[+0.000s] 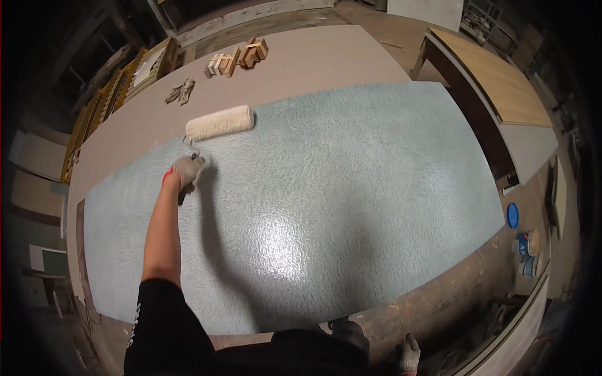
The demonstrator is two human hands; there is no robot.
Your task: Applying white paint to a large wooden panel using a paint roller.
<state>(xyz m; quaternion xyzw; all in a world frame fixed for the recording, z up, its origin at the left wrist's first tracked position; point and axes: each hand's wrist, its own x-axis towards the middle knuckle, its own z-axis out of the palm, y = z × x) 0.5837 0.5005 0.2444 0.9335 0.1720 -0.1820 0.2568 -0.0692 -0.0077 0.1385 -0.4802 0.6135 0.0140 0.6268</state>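
Note:
My left hand (188,172), in a light work glove with a red cuff, is closed around the handle of a paint roller. The roller's wide cream sleeve (219,123) rests along the far edge of a pale blue-green panel (389,163). Wet, textured gloss covers the panel, with a bright reflection near its middle. At the lower right, beyond the panel's near edge, is my right hand (409,354), also gloved. Its fingers are stretched out, and I see nothing held in it.
Beyond the panel lies a beige board (301,56) bearing bundled wood blocks (238,57) and crumpled gloves (180,92). A wood-topped bench (495,81) stands at right. Near it are a blue lid (513,215) and a paint can (528,243). Yellow racking (94,125) lines the left.

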